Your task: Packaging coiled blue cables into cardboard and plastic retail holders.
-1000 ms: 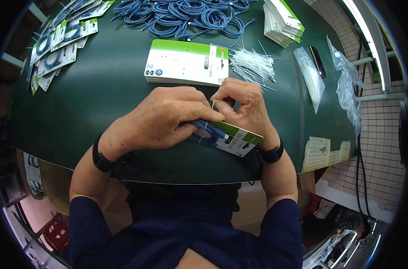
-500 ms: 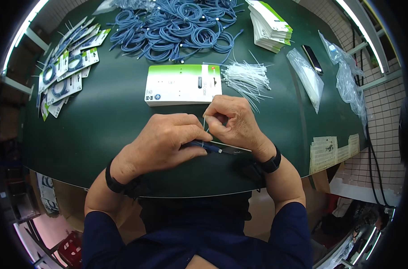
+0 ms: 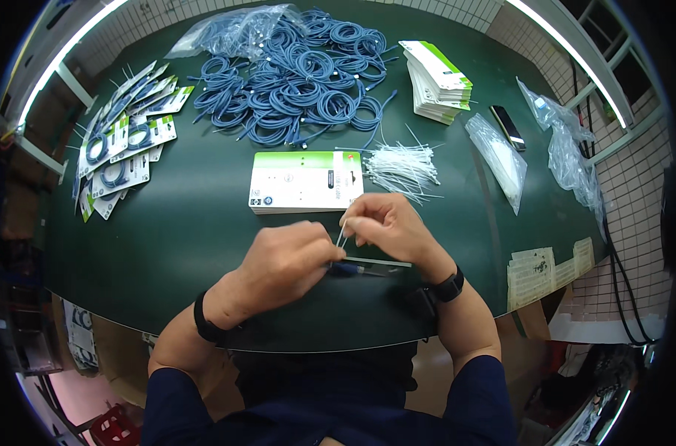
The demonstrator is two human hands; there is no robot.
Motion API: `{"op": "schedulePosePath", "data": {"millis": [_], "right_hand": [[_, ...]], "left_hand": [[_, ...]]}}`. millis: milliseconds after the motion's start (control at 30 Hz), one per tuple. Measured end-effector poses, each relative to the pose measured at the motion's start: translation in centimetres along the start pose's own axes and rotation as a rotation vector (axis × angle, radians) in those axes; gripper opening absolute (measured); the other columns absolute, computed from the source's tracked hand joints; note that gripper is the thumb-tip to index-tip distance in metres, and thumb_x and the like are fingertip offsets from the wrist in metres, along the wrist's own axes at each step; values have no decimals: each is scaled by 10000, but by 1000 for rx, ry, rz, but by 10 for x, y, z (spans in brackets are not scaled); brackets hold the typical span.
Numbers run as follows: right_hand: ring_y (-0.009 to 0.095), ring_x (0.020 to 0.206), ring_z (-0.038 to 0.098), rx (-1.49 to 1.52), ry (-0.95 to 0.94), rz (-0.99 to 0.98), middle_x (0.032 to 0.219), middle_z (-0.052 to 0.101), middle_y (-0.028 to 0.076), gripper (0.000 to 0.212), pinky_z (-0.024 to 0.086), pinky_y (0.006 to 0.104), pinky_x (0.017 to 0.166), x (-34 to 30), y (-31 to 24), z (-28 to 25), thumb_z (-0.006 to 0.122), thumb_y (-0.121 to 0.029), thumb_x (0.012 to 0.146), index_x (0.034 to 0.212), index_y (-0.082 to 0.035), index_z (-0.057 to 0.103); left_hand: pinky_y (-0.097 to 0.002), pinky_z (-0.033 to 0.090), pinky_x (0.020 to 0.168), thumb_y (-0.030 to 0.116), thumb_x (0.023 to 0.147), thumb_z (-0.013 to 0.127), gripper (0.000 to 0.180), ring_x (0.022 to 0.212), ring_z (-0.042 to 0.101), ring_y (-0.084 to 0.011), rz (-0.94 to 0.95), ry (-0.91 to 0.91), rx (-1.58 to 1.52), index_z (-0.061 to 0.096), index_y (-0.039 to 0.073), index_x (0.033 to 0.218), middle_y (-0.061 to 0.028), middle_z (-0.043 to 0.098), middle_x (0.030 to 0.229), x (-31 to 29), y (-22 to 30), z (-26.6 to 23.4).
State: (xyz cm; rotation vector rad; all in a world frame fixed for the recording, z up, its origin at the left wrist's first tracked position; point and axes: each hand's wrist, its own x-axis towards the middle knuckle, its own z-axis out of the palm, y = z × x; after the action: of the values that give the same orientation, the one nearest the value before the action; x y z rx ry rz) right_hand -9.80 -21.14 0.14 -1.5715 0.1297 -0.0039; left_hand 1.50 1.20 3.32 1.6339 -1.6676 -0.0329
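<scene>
Above the near part of the table, my left hand (image 3: 282,256) is closed at the end of a white card (image 3: 379,262) seen edge-on. A blue cable (image 3: 345,268) with a pale connector end lies against the card's underside, partly hidden by my fingers. My right hand (image 3: 393,227) pinches a thin white cable tie (image 3: 343,234) that rises from the card beside my left fingertips. Just beyond my hands rests a stack of white and green cards (image 3: 301,182). A heap of loose cable ties (image 3: 401,169) lies to its right.
Coiled blue cables (image 3: 301,82) pile up at the back, near a clear plastic bag (image 3: 234,30). Finished-looking cards with cables (image 3: 122,145) lie at left. At right are another card stack (image 3: 436,85), a bag of cable ties (image 3: 497,160), a phone (image 3: 508,128) and crumpled plastic (image 3: 568,152).
My left fingers have shifted from around the cable to a closer grip near the tie. My right hand still pinches the tie. The whole view has tilted, so the table appears lower.
</scene>
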Motion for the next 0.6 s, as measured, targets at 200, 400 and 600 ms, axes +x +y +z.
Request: {"op": "schedulePosePath", "data": {"millis": [200, 400, 600], "right_hand": [[109, 788, 682, 463, 202, -93, 979, 736, 60, 217, 554, 256, 673, 5, -8, -7, 562, -126, 1062, 1146, 22, 697], [98, 808, 674, 264, 216, -169, 988, 738, 52, 292, 537, 245, 681, -1, -8, 24, 644, -240, 1073, 1200, 19, 691], [110, 823, 672, 81, 154, -115, 1011, 748, 65, 307, 539, 254, 705, -9, -2, 24, 712, -227, 1037, 1216, 22, 697]], "left_hand": [[-294, 605, 819, -38, 911, 755, 303, 925, 728, -147, -452, 489, -607, 682, 0, 1202, -62, 737, 1044, -2, -19, 0], [-265, 593, 886, 32, 1004, 719, 337, 1007, 704, -108, -611, 529, -872, 610, -57, 1310, -92, 736, 1128, -2, -34, 5], [-245, 582, 846, 132, 1046, 714, 308, 955, 696, -95, -614, 439, -995, 632, -45, 1284, -84, 743, 1094, -7, -29, 18]]}}
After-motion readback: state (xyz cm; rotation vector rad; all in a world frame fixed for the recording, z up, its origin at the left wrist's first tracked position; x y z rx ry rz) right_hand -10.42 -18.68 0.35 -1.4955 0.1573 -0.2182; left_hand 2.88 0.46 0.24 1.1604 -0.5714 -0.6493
